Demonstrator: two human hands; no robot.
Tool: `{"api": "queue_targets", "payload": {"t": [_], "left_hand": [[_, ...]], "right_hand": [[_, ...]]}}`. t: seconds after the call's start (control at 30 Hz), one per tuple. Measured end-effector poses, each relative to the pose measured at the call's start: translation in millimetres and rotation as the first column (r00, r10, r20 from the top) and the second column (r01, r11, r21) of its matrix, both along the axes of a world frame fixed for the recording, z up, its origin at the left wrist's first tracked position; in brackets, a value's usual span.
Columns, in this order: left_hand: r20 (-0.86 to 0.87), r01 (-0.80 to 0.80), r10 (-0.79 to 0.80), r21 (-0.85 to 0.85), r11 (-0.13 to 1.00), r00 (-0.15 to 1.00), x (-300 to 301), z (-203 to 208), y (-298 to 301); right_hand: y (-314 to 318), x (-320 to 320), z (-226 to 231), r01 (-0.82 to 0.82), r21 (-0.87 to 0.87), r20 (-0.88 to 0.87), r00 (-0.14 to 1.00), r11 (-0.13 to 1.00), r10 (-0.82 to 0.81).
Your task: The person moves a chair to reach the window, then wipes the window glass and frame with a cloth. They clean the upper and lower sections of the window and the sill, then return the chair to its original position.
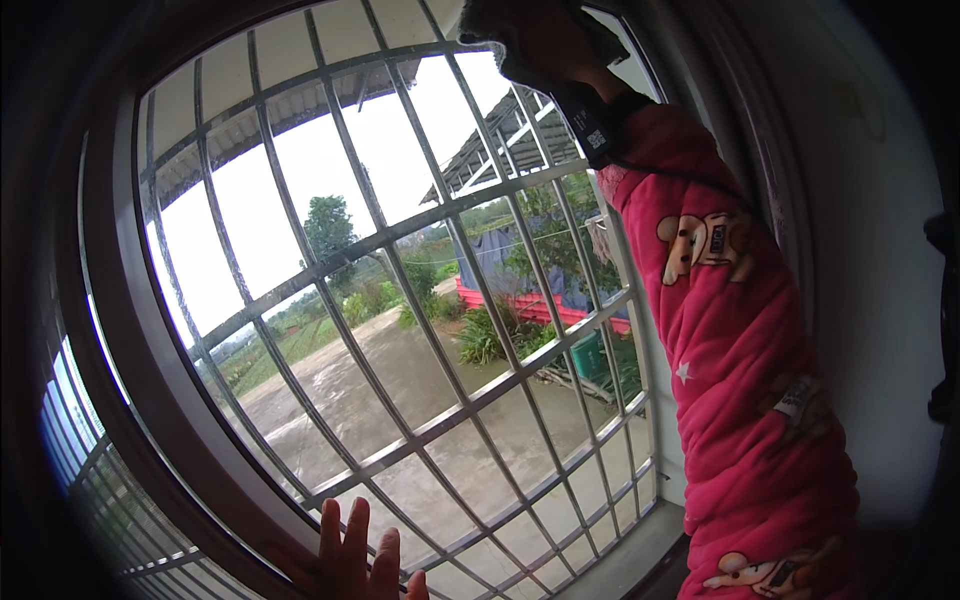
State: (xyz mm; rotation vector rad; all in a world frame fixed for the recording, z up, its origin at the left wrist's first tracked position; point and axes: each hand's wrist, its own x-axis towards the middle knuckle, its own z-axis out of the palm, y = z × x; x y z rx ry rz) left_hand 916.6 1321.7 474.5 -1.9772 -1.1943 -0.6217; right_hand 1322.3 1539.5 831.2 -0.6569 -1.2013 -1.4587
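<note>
My right arm, in a thick pink-red sleeve with bear prints [740, 330], reaches up along the right side of the window. At the top, my right hand [570, 55] holds a dark grey cloth [490, 22] against the upper right of the window pane. The hand is in shadow, and its fingers are largely hidden by the cloth. A black strap with a small box [588, 125] goes round that wrist. Low in the picture, my left hand [355, 560] is raised beside the window frame [190, 400], fingers apart and holding nothing.
Metal security bars [410, 435] form a grid across the window. A sill [640, 550] runs along the bottom right, with a pale wall [890, 420] beyond my arm. Outside are a wet concrete yard [350, 370], plants, a green bin [588, 355] and a roofed shed.
</note>
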Motion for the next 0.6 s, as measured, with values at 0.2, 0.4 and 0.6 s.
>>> {"api": "queue_targets", "payload": {"t": [0.2,0.4,0.6], "left_hand": [[-0.025,-0.033,0.034,0.030,0.999,0.999,6,-2,-2],[0.013,-0.049,0.049,-0.021,0.999,0.999,10,6,-7],[-0.014,-0.080,0.081,0.058,0.995,0.997,59,26,-14]], "right_hand": [[9,42,9,0.150,0.198,0.214,0.958,0.969,-0.192],[44,146,-13,0.138,-0.099,0.102,0.987,0.985,-0.128],[84,200,-50,-0.163,-0.021,0.132,0.978,0.986,0.165]]}}
